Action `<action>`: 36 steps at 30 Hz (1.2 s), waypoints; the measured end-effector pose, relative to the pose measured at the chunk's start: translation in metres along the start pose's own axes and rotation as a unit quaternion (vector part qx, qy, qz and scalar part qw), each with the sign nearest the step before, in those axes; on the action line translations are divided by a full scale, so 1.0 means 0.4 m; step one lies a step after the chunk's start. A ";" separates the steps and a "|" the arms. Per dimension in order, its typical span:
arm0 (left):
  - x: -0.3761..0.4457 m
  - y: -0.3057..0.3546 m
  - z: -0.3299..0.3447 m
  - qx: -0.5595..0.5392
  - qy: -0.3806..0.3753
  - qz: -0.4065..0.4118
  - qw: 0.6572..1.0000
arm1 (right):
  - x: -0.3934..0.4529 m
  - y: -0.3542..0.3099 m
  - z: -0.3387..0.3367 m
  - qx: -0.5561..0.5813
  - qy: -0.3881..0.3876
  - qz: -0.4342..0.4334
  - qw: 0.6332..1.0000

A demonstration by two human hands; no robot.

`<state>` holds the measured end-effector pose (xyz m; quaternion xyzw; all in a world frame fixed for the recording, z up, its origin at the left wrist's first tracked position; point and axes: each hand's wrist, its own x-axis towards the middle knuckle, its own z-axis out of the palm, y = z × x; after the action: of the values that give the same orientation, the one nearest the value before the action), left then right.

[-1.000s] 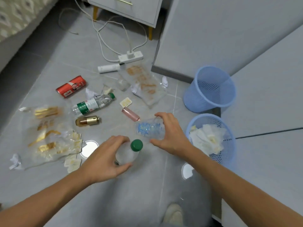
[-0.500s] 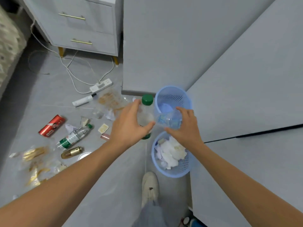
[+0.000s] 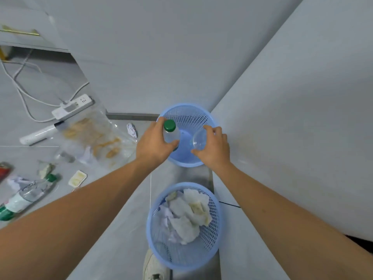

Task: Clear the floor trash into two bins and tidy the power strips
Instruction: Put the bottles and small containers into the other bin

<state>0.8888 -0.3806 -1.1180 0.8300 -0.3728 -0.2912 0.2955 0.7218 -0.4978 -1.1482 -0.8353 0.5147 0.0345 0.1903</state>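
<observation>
Both hands hover over the far blue mesh bin [image 3: 189, 114], which has nothing inside. My left hand [image 3: 153, 146] grips a clear plastic bottle with a green cap [image 3: 170, 132] above the bin's left side. In my right hand [image 3: 214, 150] is a clear plastic cup [image 3: 198, 141], its mouth turned toward the bottle. The near blue bin [image 3: 214, 229] holds crumpled white paper and wrappers. A white power strip [image 3: 72, 106] with a plug and cables lies on the floor at the left, and a second white strip [image 3: 38, 135] lies just below it.
Trash on the grey floor at left: a clear bag with orange print [image 3: 96, 136], a bottle with a green cap [image 3: 26, 197], a red can [image 3: 4, 170], a small sauce packet [image 3: 77, 178], crumpled paper [image 3: 132, 129]. Grey cabinets rise behind and right. My shoe [image 3: 154, 267] is at the bottom.
Both hands lifted the bottle and the cup off the floor and carried them right, over the far bin. The view swung right and down toward the two bins.
</observation>
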 end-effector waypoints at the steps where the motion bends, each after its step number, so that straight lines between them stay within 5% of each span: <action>1: 0.011 -0.017 0.025 0.007 -0.005 -0.002 1.000 | 0.013 0.003 0.019 -0.013 -0.008 -0.001 1.000; 9: 0.048 -0.087 0.146 0.060 -0.057 0.001 0.997 | 0.052 -0.009 0.111 -0.065 -0.056 -0.010 0.996; 17: -0.223 -0.180 -0.105 0.006 0.001 -0.016 1.000 | -0.148 -0.209 0.054 0.056 0.081 -0.075 0.992; 28: -0.787 -0.810 -0.578 -0.057 0.173 -0.211 0.960 | -0.653 -0.866 0.359 0.145 -0.147 -0.257 0.944; 36: -0.971 -1.252 -0.672 -0.031 0.132 -0.303 0.943 | -0.740 -1.125 0.771 0.015 -0.231 -0.295 0.927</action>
<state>1.0873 0.2742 -1.1939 0.9251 -0.0525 -0.2660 0.2657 1.0187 0.0408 -1.2312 -0.9154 0.1872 0.1607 0.3182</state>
